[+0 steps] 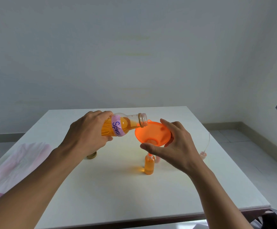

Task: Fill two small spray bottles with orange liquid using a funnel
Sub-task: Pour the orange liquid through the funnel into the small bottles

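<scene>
My left hand grips a clear bottle of orange liquid with a pink "Spray" label, tipped on its side, its open mouth over the rim of an orange funnel. My right hand holds the funnel by its rim, thumb below and fingers behind. The funnel's spout sits in the neck of a small spray bottle standing on the white table, nearly full of orange liquid. A second small bottle shows partly behind it, mostly hidden by my right hand.
A gold bottle cap lies on the table under my left wrist. A pink spray-pump head with a long dip tube stands at the right. A pink-and-white cloth covers the table's left edge. A wall stands behind the table.
</scene>
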The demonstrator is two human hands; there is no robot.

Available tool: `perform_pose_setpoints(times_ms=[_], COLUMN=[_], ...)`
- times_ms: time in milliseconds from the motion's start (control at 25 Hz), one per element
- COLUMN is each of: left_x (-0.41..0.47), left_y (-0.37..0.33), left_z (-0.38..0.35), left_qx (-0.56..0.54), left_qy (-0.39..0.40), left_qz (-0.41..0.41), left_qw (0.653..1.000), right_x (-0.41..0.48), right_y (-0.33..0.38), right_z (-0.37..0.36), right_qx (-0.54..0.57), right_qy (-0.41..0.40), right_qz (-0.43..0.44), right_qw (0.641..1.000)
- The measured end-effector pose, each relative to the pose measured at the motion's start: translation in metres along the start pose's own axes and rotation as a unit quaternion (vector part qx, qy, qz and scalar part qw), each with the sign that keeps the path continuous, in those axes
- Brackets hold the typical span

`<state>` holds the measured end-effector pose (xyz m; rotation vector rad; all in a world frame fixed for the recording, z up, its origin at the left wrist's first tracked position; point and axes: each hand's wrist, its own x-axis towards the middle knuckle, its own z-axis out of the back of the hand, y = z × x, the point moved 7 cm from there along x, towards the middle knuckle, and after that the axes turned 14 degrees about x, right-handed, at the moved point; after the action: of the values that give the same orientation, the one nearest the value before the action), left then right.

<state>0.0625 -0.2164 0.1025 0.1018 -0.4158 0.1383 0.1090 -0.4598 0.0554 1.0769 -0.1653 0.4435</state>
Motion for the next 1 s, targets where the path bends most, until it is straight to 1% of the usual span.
perform_pose_setpoints(times_ms=[280,440,560,1000], left_x=[-0.006,-0.007,-0.007,-0.006], left_y=[0.006,0.008,0.008,0.004], left_z=[-0.012,-0.016,-0.016,-0.010], left_qx=[-0.064,-0.065,-0.070,-0.078], left_qy=[0.018,0.021,0.020,0.014], left_qz=[0.023,0.027,0.027,0.036], left_qw=[0.998,0.997,0.997,0.996], right_x=[0.000,-0.001,0.000,-0.002], right_y=[0.000,0.001,0.004,0.004], right_z=[0.001,0.001,0.005,0.007], right_qx=[-0.004,-0.007,-0.004,0.000], right_qy=[0.000,0.003,-0.014,-0.004], right_qz=[0.004,0.008,0.016,0.015], right_qw=[1.000,1.000,1.000,1.000])
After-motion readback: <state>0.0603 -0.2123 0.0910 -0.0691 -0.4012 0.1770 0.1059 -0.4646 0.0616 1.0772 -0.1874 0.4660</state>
